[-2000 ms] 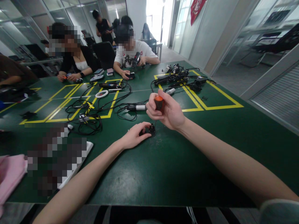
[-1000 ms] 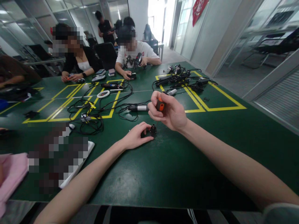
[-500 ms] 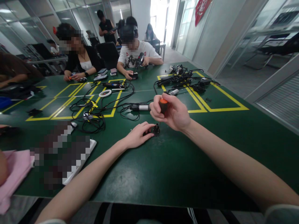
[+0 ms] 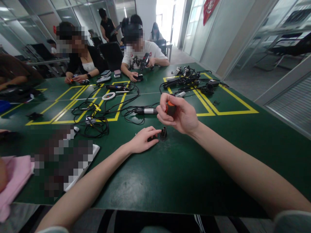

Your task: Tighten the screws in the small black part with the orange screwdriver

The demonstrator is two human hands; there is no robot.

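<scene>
My right hand point(image 4: 178, 113) is closed around the orange and dark handle of a screwdriver point(image 4: 170, 108). Its thin shaft points down, mostly covered by my fingers, to the top of a small black part point(image 4: 163, 133). This part has a round, wider base on the green table and a narrow tube-like neck, leaning slightly. From the left, my left hand point(image 4: 143, 139) steadies it low on the tabletop: the index fingertip touches the neck and the thumb is at the base. The other left fingers are partly hidden.
Behind my hands lies a black and silver cylindrical tool point(image 4: 145, 111) with a cable. Coiled black cables point(image 4: 97, 127) are at left, more cables point(image 4: 191, 81) at far right. A white-edged tray point(image 4: 93, 155) is by my left forearm. Across the table a person point(image 4: 143, 48) holds a power drill.
The screwdriver handle has shifted slightly right and turned in my right hand. The black part leans a little more, and my left thumb sits slightly further left.
</scene>
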